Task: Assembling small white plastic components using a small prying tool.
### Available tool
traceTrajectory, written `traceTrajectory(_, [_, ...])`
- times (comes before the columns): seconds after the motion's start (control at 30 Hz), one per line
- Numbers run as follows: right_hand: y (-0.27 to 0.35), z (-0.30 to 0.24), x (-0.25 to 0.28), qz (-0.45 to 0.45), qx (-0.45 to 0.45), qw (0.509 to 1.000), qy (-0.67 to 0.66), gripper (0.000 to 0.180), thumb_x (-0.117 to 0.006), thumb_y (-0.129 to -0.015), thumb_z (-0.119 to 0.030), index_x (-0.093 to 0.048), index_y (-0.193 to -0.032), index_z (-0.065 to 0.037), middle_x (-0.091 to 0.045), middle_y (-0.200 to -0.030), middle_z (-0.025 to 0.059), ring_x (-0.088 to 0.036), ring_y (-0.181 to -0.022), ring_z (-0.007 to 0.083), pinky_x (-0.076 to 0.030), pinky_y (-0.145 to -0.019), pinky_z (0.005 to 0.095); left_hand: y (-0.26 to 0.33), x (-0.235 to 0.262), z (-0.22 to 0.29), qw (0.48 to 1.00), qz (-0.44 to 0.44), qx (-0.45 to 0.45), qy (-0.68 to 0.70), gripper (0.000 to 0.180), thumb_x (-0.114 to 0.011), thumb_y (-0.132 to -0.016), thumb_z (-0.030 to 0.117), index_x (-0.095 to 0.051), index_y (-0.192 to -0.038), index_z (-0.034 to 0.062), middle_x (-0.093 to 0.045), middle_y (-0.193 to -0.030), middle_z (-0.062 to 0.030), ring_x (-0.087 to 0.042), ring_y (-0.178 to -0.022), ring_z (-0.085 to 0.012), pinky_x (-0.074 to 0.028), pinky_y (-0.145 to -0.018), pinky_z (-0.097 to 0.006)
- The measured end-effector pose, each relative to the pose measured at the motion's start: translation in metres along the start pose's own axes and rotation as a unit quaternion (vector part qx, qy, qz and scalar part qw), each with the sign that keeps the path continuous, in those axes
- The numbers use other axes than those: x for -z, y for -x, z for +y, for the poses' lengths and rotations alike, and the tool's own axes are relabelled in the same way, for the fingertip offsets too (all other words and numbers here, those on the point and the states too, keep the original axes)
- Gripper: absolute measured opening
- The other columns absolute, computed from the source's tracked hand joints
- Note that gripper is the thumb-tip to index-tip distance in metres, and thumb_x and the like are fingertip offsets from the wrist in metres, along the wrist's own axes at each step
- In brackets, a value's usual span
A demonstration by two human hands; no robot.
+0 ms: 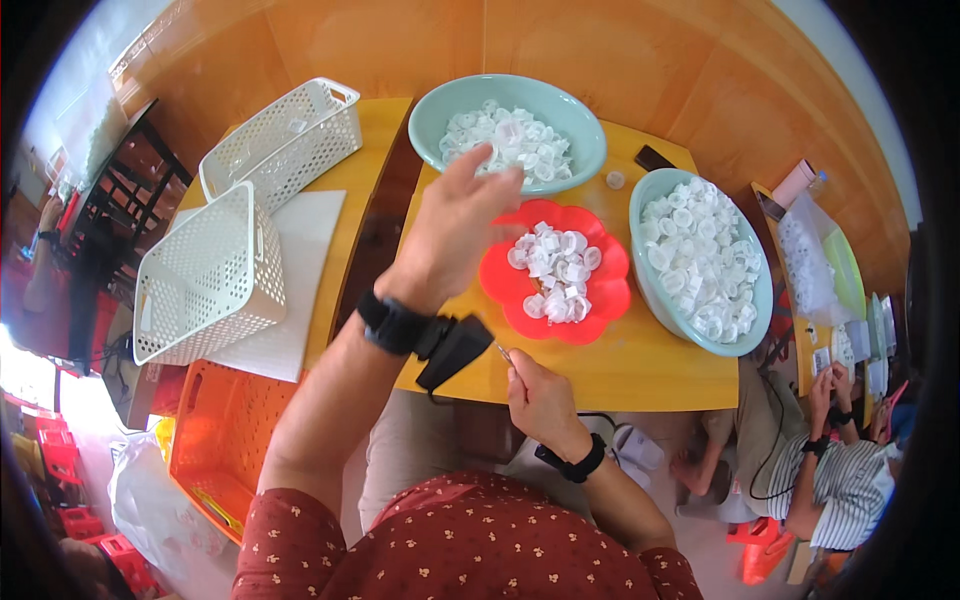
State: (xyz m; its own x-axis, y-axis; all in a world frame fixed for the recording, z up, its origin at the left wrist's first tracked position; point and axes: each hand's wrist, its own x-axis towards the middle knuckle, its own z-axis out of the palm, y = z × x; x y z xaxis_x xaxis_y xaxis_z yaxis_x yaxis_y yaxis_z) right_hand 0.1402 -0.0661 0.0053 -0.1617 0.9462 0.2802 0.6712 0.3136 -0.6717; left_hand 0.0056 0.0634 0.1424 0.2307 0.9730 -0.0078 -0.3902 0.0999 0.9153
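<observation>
My left hand [450,225] is raised over the table between the far basin and the red dish, fingers stretched out and slightly blurred, with nothing visible in it. Beneath and right of it lies a red flower-shaped dish [612,300] holding a small heap of white and clear plastic pieces [560,262]. At the table's near edge, my right hand [545,405] is closed around a thin metal tool [503,352], whose tip points up and left; its handle is hidden. A black device [452,352] on my left wrist hangs close to that tip.
Pale green basins [425,120] [662,312] full of similar pieces stand behind and right of the dish. A dark phone [655,158] lies between them. White perforated baskets [190,300] stand left, above an orange crate [240,410]. Another person in a striped shirt [835,480] works at right.
</observation>
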Motion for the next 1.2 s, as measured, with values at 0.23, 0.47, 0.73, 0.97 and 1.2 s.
traceTrajectory(0.23, [-0.001,0.008,0.001,0.039,-0.061,0.979,-0.188,0.02,-0.049,-0.084,-0.003,-0.055,-0.104,0.001,-0.057,-0.071,0.0193,-0.06,-0.062,0.0323,-0.046,-0.056,0.0338,0.02,0.029,-0.06,0.907,-0.026,-0.007,-0.42,0.019,-0.06,-0.082,0.01,-0.062,-0.095,-0.0035,-0.064,-0.087,-0.0097,-0.06,-0.074,-0.0176,-0.046,-0.069,-0.027])
traceTrajectory(0.47, [0.006,0.015,0.001,0.063,-0.081,0.966,-0.237,0.02,-0.049,-0.087,-0.005,-0.055,-0.104,0.003,-0.061,-0.076,0.0189,-0.062,-0.064,0.0262,-0.048,-0.061,0.0312,0.014,0.024,-0.103,0.722,-0.131,-0.284,-0.617,0.022,-0.06,-0.071,0.001,-0.065,-0.092,0.0025,-0.057,-0.109,-0.0163,-0.051,-0.098,-0.0353,-0.042,-0.084,-0.042])
traceTrajectory(0.73, [0.006,0.01,0.005,0.061,-0.098,0.969,-0.217,0.018,-0.049,-0.088,-0.008,-0.056,-0.099,0.003,-0.061,-0.08,0.0191,-0.063,-0.069,0.0279,-0.049,-0.064,0.032,-0.004,0.014,-0.108,0.691,-0.158,-0.239,-0.664,0.015,-0.056,-0.069,0.001,-0.065,-0.081,0.0021,-0.056,-0.104,-0.0135,-0.051,-0.096,-0.0316,-0.041,-0.078,-0.042])
traceTrajectory(0.97, [0.004,0.011,0.001,0.047,-0.103,0.968,-0.224,0.017,-0.049,-0.088,-0.008,-0.056,-0.098,0.003,-0.061,-0.08,0.0197,-0.063,-0.07,0.0292,-0.049,-0.064,0.0324,0.014,0.022,-0.104,0.822,-0.03,-0.299,-0.483,0.008,-0.063,-0.074,0.001,-0.064,-0.082,-0.001,-0.062,-0.098,-0.0134,-0.061,-0.081,-0.026,-0.048,-0.068,-0.034])
traceTrajectory(1.2, [0.004,0.008,0.005,0.055,-0.076,0.975,-0.199,0.015,-0.049,-0.088,-0.007,-0.056,-0.097,0.003,-0.057,-0.067,0.014,-0.056,-0.057,0.0218,-0.045,-0.055,0.0301,0.076,0.059,-0.116,0.949,0.037,-0.131,-0.283,0.01,-0.064,-0.076,-0.009,-0.058,-0.083,-0.0031,-0.062,-0.092,-0.0078,-0.059,-0.083,-0.0116,-0.049,-0.071,-0.023])
